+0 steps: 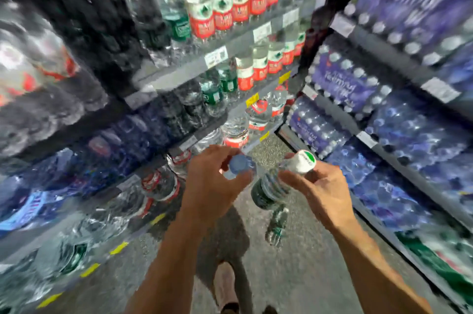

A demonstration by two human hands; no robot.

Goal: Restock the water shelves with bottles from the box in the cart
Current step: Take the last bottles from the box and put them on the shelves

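My left hand (212, 180) grips a clear bottle by its neck, its blue cap (239, 164) facing the camera. My right hand (320, 185) holds a second water bottle (271, 187) with a white and green cap (304, 161) and a dark green label; the bottle hangs down and left. Both hands are in mid-air over the aisle floor, close to each other. The water shelves (194, 67) rise on the left, filled with red-labelled and green-labelled bottles. The view is blurred by motion. The cart and box are out of view.
Blue shrink-wrapped bottle packs (399, 134) fill the shelves on the right. Grey speckled floor (294, 262) runs between the two shelf units. My feet (230, 308) show at the bottom edge. Yellow price tags (89, 270) line the lower left shelf edges.
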